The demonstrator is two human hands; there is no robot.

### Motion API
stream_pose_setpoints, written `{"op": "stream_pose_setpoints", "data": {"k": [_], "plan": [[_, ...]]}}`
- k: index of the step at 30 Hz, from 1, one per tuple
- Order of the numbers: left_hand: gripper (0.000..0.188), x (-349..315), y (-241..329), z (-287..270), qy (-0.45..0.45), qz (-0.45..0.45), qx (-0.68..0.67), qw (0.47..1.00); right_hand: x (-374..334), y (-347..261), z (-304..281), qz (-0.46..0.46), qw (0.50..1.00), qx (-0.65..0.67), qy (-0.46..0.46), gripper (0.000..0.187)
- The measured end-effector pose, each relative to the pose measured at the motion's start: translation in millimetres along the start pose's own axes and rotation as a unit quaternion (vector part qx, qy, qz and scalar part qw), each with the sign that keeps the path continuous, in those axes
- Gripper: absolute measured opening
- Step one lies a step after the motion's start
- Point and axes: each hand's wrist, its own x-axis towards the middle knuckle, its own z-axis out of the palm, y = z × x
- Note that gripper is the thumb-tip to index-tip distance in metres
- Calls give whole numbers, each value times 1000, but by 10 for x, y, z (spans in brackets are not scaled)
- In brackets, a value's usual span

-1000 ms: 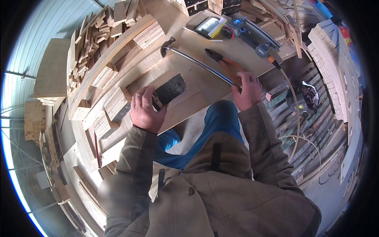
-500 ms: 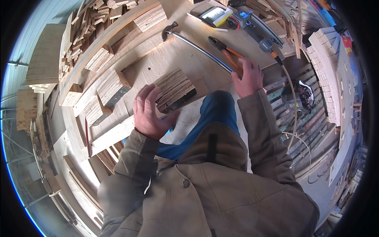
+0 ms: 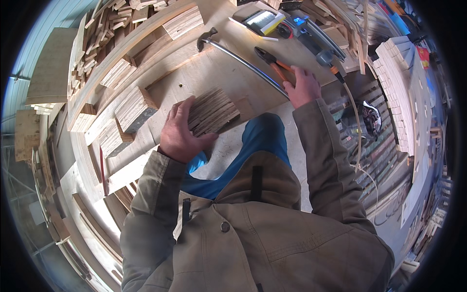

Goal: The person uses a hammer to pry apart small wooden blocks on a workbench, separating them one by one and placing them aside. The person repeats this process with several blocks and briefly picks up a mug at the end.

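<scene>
A layered plywood block [image 3: 214,111] lies at the near edge of the wooden worktop [image 3: 233,65]. My left hand [image 3: 182,132] grips its left end, fingers over the far side and thumb along the near edge. To the right, my right hand [image 3: 305,88] has its thumb and fingers around the handle ends of orange-handled pliers [image 3: 277,69]; the tips of those handles are partly hidden. Beside the pliers lies a claw hammer [image 3: 238,56] with a metal shaft, its handle end close to my right thumb.
More plywood blocks [image 3: 134,108] rest at the left, near a red pencil-like stick [image 3: 102,170]. Scrap wood [image 3: 109,39] is piled at the back left. A corded power tool [image 3: 318,51] and an open box [image 3: 262,22] stand at the back right, above a slatted pallet [image 3: 377,131].
The plywood block has tipped so its dark side face no longer shows, and my left hand has turned with it. My right hand has closed in on the pliers, whose handles now look spread apart.
</scene>
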Motion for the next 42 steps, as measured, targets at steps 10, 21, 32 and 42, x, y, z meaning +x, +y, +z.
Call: {"op": "stream_pose_setpoints", "data": {"k": [10, 21, 32, 42], "plan": [[102, -38, -38, 83, 21, -11, -22, 999, 286, -138, -47, -15, 1000, -6, -25, 62], [102, -92, -28, 95, 19, -33, -13, 999, 218, -107, -81, 5, 999, 34, -9, 27], [102, -78, -34, 79, 4, -48, -32, 998, -949, 3, -797, 162, 755, 622, -132, 29], [99, -30, -103, 80, 28, -44, -52, 997, -2156, -783, -148, 209, 601, 602, -483, 36]]}}
